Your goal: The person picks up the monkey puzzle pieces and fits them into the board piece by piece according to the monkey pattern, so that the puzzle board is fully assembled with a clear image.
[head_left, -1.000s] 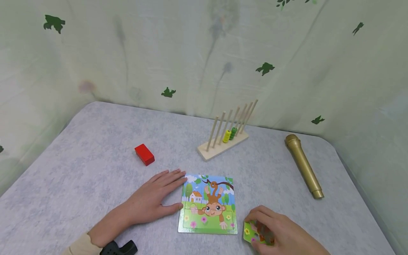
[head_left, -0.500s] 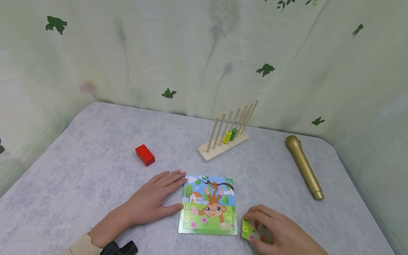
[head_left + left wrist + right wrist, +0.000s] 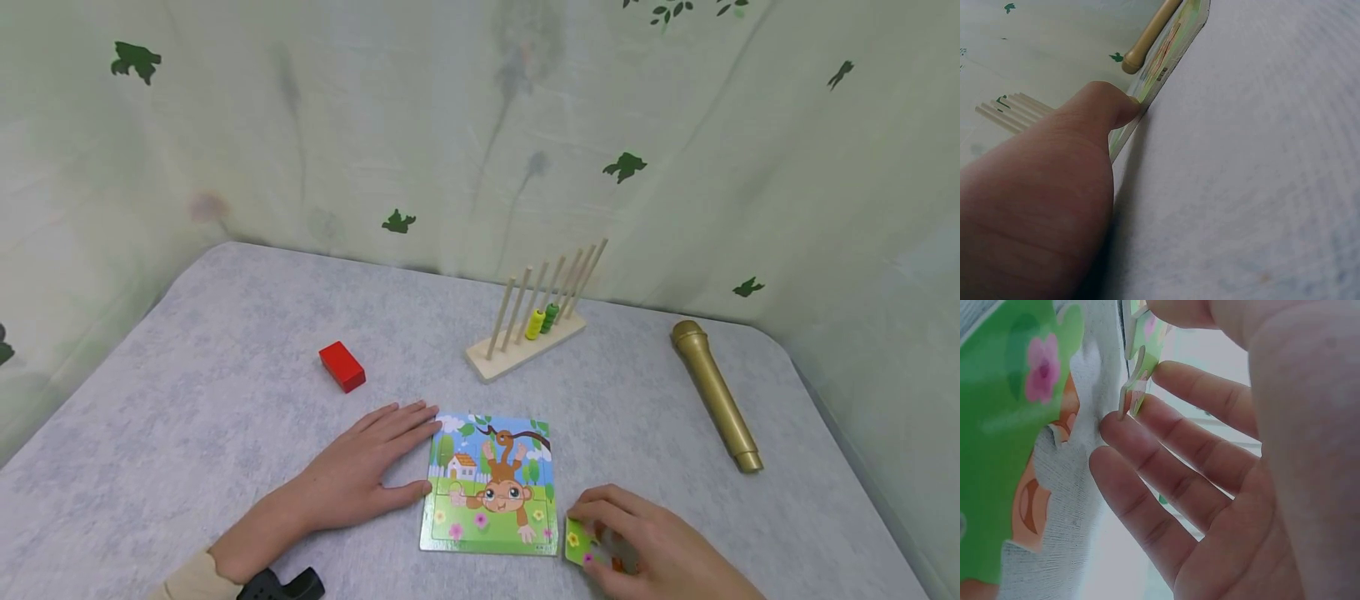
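Fingers of the right hand (image 3: pixel 652 537): thumb and fingertips are grasping a green puzzle piece (image 3: pixel 576 543), with a yellow flower showing at its left end; the palm side is hiding the rest. Green printed section (image 3: pixel 991 444), pink-flowered: showing close to these fingers in the right wrist view; its link to the held piece is not showing clearly.

Fingers of the left hand (image 3: pixel 360 475): lying extended and released, thumb and fingertips touching the left edge of the monkey puzzle (image 3: pixel 491 492). That puzzle is lying flat between the two hands, the held piece sitting just beside its right edge. Black wrist device (image 3: pixel 281 586) and beige sleeve (image 3: pixel 195 579): showing behind the left fingers.

Red block (image 3: pixel 342 367): lying beyond the left fingertips. Wooden peg rack (image 3: pixel 487 364): standing beyond the puzzle, carrying yellow beads (image 3: pixel 535 325) and green beads (image 3: pixel 550 317). Gold microphone (image 3: pixel 716 396): lying beyond and to the right of the right fingers. Grey surface (image 3: pixel 225 367): supporting all. Pale curtain (image 3: pixel 337 125), leaf-patterned: hanging farthest from the fingers.
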{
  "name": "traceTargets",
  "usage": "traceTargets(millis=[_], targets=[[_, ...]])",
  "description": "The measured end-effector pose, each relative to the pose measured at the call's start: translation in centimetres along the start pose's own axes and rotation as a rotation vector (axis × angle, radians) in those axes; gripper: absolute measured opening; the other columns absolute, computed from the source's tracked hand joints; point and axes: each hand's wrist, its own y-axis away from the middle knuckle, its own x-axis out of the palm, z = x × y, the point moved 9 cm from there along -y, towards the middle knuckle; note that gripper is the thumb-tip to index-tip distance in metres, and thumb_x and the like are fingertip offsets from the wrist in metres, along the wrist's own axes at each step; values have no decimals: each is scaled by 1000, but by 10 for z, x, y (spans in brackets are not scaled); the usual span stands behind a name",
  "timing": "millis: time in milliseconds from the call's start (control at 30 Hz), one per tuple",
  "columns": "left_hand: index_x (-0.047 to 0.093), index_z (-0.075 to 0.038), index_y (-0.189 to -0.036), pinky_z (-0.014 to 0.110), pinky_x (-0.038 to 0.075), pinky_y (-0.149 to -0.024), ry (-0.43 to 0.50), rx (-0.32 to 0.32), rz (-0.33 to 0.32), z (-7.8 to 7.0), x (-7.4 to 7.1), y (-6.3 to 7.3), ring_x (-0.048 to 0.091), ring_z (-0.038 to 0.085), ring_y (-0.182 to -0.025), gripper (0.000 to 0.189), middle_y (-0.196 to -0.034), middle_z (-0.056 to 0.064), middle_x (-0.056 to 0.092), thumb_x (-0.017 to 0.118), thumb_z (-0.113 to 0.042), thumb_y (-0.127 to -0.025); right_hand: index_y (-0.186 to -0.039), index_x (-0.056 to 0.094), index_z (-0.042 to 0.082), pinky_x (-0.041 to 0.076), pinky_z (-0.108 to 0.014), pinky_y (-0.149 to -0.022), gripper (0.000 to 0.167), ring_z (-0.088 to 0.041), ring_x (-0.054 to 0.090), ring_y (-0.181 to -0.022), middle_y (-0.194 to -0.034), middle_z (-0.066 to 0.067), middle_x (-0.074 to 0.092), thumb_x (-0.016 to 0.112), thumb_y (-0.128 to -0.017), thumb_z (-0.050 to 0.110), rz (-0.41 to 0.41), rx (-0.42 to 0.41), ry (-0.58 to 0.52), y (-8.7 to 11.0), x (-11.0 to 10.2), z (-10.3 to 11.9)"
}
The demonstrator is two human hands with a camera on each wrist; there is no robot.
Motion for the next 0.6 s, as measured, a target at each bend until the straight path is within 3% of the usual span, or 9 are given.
traceTargets(millis=[600], targets=[[49,-19,-155,41,22,-127,3,6,-9,-1,-1,0,34,19,-154,72,-163,-3,41,68,-53,-95,-126,67,30,51,-11,-67,33,6,57,-91,-125,20,59,76,-94,33,-42,-39,24,1,0,2]])
